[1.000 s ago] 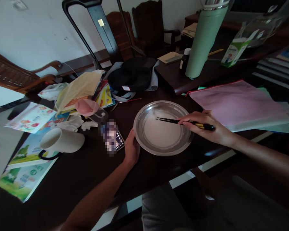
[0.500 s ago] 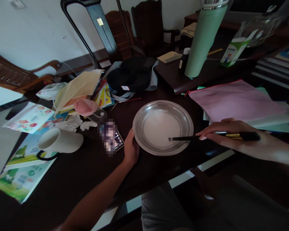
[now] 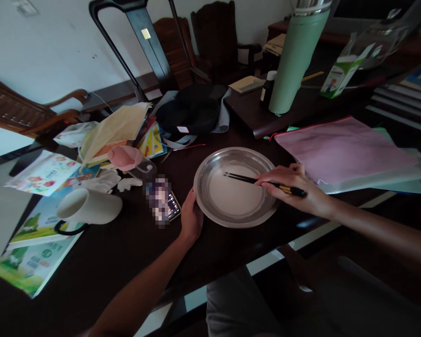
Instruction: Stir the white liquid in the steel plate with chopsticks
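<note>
A round metal bowl (image 3: 202, 206) stands on the dark table, with a smooth white layer (image 3: 231, 199) in it; whether that is liquid or powder I cannot tell. My left hand (image 3: 192, 217) grips the bowl's left side, the thumb at the rim and the other fingers partly hidden by the bowl. Black chopsticks (image 3: 243, 178) with gold bands are held in my closed right hand (image 3: 289, 187) over the bowl's right rim. Their tips reach over the white layer, left of its middle; contact is unclear.
A phone (image 3: 175, 208) with a lit screen lies left of the bowl, near a white mug (image 3: 100, 206) and a pink-topped cup (image 3: 124, 158). Behind stand a black bag (image 3: 189, 112) and a green flask (image 3: 296, 61). A pink folder (image 3: 347, 150) lies to the right.
My right hand has moved left and slightly up, bringing the chopsticks' tips from the bowl's near right part toward its far left. My left hand stays on the bowl.
</note>
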A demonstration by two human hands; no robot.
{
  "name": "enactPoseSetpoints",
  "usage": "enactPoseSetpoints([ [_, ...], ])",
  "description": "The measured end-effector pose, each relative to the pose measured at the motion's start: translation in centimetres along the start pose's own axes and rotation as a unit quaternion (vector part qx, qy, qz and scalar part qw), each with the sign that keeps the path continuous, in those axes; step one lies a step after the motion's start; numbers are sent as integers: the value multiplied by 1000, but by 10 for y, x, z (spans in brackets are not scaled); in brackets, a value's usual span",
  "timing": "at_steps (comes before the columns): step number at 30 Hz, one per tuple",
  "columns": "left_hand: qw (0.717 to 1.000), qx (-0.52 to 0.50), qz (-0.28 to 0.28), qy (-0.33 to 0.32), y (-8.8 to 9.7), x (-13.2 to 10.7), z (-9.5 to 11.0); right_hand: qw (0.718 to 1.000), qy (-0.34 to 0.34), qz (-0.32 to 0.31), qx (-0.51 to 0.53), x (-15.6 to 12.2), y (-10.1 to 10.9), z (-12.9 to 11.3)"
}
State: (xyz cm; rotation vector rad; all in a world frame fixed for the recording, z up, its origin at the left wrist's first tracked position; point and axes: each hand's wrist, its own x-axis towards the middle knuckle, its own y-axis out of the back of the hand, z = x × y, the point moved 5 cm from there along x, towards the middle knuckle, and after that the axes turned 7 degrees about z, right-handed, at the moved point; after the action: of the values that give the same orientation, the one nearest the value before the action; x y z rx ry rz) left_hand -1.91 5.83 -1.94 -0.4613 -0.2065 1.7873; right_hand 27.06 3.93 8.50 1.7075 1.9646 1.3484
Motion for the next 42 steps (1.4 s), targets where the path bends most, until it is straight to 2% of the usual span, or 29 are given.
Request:
enactPoseSetpoints([
  [3,1000,1,11,4,2,1,0,999,-18,22,-22,-1,23,-1],
  [7,1000,5,4,5,3,1,-1,998,-41,30,-36,-17,55,-3],
  [11,1000,-3,9,7,3,1,-2,997,-73,24,-26,-38,74,-1],
  [15,1000,-1,20,6,4,1,-3,996,-87,16,16,-45,69,-7],
  [22,1000,5,14,1,4,1,-4,995,-46,-53,74,-21,23,-21],
  [25,1000,3,5,1,3,1,-3,997,-28,-47,56,-10,7,-16],
  [28,1000,3,5,2,3,1,-1,999,-22,-16,26,-1,2,-6],
  [31,1000,10,0,5,3,1,-1,999,-31,13,6,3,11,-1],
  [36,1000,11,1,5,4,2,-2,998,-42,40,-23,-7,47,-4],
  [39,1000,6,2,4,4,1,-2,997,-60,27,-31,-21,66,-2],
  [42,1000,6,5,2,2,0,-1,997,-73,7,-22,-33,75,-2],
])
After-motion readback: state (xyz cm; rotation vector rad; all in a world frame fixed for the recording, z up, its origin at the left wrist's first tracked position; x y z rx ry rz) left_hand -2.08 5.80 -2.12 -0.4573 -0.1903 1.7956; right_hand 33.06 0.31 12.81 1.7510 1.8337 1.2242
